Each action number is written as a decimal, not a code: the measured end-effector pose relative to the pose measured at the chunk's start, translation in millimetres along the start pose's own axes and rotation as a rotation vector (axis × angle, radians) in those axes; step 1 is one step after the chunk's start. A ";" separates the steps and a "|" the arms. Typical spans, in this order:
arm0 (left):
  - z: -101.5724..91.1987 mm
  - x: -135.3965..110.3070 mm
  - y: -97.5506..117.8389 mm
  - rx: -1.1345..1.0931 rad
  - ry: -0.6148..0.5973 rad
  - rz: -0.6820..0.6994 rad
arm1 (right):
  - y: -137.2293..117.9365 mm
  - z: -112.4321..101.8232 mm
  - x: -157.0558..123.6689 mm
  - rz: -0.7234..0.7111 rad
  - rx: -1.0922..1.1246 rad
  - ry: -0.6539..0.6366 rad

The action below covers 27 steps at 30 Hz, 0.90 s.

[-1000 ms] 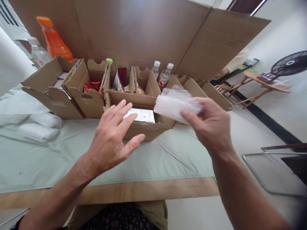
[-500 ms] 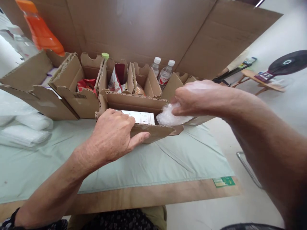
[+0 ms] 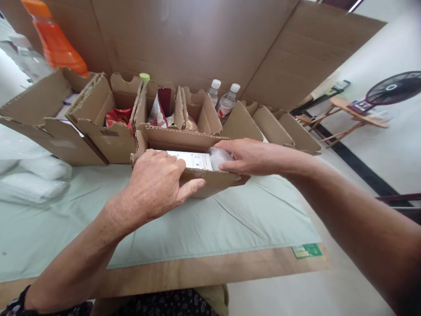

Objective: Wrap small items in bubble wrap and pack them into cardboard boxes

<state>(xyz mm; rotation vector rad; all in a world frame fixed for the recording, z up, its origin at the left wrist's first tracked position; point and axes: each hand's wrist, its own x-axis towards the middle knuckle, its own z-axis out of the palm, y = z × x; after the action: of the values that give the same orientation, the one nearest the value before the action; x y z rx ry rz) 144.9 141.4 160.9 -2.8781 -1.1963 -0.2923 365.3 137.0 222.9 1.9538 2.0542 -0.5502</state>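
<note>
A small open cardboard box (image 3: 215,181) stands in front of the row of bins, with a white printed carton (image 3: 196,159) inside. My left hand (image 3: 156,182) grips its near wall at the left end, fingers curled over the rim and thumb along the outside. At the right end, my right hand (image 3: 246,156) holds a crumpled piece of bubble wrap (image 3: 219,157) between thumb and fingers, down in the box beside the carton. My right fingertips are partly hidden by the wrap.
Behind runs a row of cardboard bins (image 3: 121,147) holding packets. Two clear bottles with white caps (image 3: 226,103) stand behind them, and an orange bottle (image 3: 57,41) at the left. Bubble wrap rolls (image 3: 36,184) lie on the green cloth (image 3: 184,232). A fan (image 3: 391,90) is at far right.
My right hand has moved left and down, bringing the bubble wrap from the box's right edge into it, against the carton. My left hand stays in place.
</note>
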 end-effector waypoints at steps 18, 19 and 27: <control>3.5 -3.1 3.4 -0.006 0.050 -0.001 | -12.2 14.5 0.7 0.241 0.316 -0.245; 3.4 -2.7 3.4 -0.004 0.049 -0.002 | -12.2 14.3 1.9 0.224 0.299 -0.263; 5.0 1.2 0.2 -0.014 0.074 0.006 | 0.3 14.5 13.5 0.075 -0.038 0.035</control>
<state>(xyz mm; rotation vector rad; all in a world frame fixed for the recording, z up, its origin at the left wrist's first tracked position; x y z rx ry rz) 146.7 142.6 156.1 -2.8547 -1.1779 -0.4052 363.6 142.8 204.1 2.0225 1.9874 -0.4608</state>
